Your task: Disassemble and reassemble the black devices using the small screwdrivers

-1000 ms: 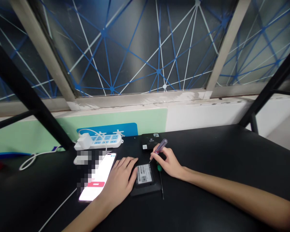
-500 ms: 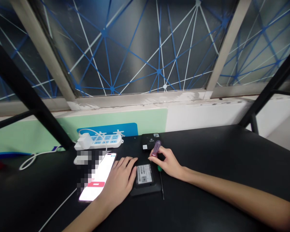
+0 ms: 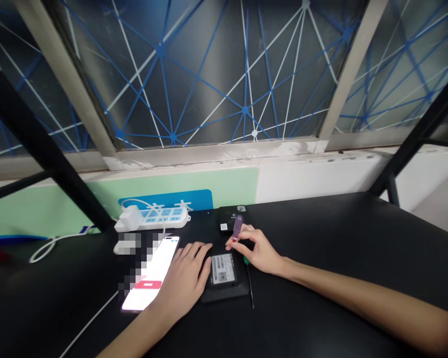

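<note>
A black device (image 3: 226, 292) with a white barcode label lies flat on the black table. My right hand (image 3: 259, 248) pinches a screwdriver (image 3: 238, 227) with a clear purple handle, held nearly upright over the device's far edge; its tip is too small to make out. Fingers stretched and slightly spread, my left hand (image 3: 188, 273) rests along the device's left side. A second screwdriver (image 3: 250, 286) with a green handle lies just right of the device, its handle partly hidden by my right hand.
Left of my left hand lies a lit phone (image 3: 151, 283). A white power strip (image 3: 168, 219) with a plug and cables sits at the back. A black box (image 3: 227, 214) stands behind my right hand. Black metal posts (image 3: 70, 184) flank the table before the window.
The purple screwdriver's handle has tipped slightly left and turned more upright, as my right fingers shifted around it. My left hand and the device stay in place.
</note>
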`<state>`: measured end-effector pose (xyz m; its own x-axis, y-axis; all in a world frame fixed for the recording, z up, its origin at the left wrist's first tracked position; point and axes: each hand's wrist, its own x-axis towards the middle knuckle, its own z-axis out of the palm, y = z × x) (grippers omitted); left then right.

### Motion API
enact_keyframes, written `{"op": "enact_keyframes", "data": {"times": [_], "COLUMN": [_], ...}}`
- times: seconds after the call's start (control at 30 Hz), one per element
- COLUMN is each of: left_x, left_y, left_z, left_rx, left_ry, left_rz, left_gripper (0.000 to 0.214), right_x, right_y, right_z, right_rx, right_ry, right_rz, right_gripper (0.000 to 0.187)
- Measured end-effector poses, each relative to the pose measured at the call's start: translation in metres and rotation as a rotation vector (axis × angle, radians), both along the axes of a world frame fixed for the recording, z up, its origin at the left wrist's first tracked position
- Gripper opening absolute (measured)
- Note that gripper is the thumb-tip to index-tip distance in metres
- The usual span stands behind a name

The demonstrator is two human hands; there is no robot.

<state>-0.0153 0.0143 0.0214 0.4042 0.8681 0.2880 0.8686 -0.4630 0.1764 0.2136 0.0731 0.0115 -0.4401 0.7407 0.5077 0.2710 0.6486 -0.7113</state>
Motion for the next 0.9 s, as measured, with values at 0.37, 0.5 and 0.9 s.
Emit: {"op": "enact_keyframes", "data": {"times": [0.37,0.5,0.9], "left_x": [-0.0013,-0.0005,-0.0011], "left_y": [-0.0006,-0.0003,-0.0005], "left_z": [-0.0011,-0.0003,-0.0007], "left_rx": [0.006,-0.003,0.021], "left_ry": [-0.028,-0.022,-0.031], "left_rz": [0.004,-0.001,-0.012], "left_gripper": [0.034,0.034,0.034], "right_x": [-0.0015,-0.0002,-0.0022], "right_y": [0.0059,0.0038,0.0065], "right_z": [-0.0023,0.0001,-0.0024], "right_rx": [-0.074,-0.065,-0.122], "right_ry": [0.061,0.005,0.074], "right_rz": [-0.063,0.031,-0.027], "right_gripper": [0.024,0.019,0.022]}}
